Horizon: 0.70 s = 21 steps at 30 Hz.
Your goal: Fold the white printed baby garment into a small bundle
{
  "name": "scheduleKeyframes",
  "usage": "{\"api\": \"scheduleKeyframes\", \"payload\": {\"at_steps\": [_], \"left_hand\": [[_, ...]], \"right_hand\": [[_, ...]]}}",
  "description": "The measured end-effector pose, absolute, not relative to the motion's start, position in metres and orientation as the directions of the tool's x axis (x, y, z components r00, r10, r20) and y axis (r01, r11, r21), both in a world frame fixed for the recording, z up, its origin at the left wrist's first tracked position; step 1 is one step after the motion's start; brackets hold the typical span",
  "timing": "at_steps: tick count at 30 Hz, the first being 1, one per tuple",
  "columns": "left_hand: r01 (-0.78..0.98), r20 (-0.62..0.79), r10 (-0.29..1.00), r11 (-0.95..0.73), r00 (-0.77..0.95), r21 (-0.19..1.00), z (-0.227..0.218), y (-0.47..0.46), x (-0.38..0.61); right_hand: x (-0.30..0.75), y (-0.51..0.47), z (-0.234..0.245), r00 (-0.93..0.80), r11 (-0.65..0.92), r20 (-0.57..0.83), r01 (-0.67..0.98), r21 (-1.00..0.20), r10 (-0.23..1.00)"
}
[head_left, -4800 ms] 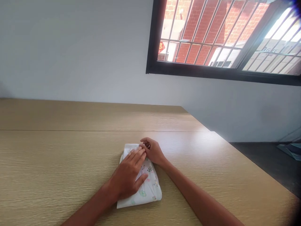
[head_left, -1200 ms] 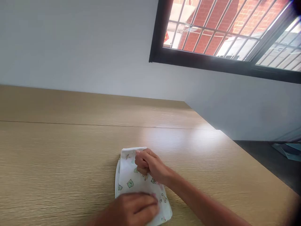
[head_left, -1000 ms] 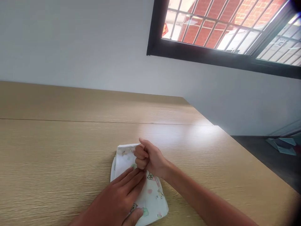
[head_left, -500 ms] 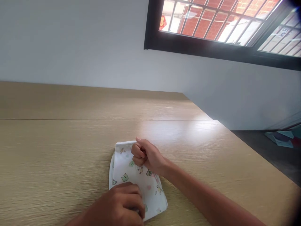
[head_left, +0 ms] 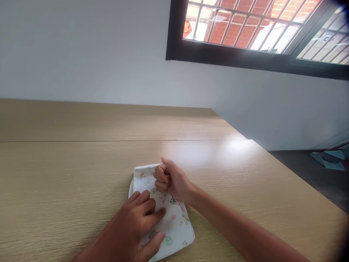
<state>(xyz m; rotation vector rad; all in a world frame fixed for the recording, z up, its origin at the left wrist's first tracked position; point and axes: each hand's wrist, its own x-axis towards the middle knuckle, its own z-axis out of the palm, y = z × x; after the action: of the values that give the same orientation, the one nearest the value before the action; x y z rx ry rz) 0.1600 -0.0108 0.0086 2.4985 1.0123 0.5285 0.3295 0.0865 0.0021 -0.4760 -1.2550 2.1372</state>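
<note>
A folded white cloth (head_left: 174, 227) with small printed animals lies on the wooden table (head_left: 68, 174), near its front edge. My left hand (head_left: 133, 227) rests flat on the cloth's near half, fingers stretched out and slightly apart. My right hand (head_left: 170, 180) is curled into a fist on the cloth's far end, pressing down; nothing shows inside the fingers.
The table's right edge (head_left: 286, 167) drops to a dark floor where some teal items (head_left: 328, 162) lie. A white wall stands behind the table, with a black-framed barred window (head_left: 256, 32) high up on the right.
My left hand slid back and forth over the cloth and now lies further up it with fingers stretched. My right hand closed into a fist and stayed on the far end.
</note>
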Motion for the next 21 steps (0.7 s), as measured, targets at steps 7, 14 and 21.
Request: {"api": "scheduleKeyframes", "payload": {"at_steps": [7,14,21], "left_hand": [[0.45,0.198,0.621,-0.718,0.758,0.531,0.015,-0.012,0.159],[0.511,0.292,0.714,-0.673,0.636,0.534,0.004,-0.005,0.162],[0.425,0.287,0.577,-0.786,0.764,0.449,0.005,-0.015,0.17]], "right_hand": [[0.329,0.085,0.003,-0.737,-0.383,-0.035,-0.31,-0.871,0.675],[0.329,0.084,0.002,-0.731,-0.386,-0.065,-0.28,-0.879,0.679],[0.326,0.083,0.005,-0.71,-0.362,-0.041,-0.308,-0.88,0.703]]}}
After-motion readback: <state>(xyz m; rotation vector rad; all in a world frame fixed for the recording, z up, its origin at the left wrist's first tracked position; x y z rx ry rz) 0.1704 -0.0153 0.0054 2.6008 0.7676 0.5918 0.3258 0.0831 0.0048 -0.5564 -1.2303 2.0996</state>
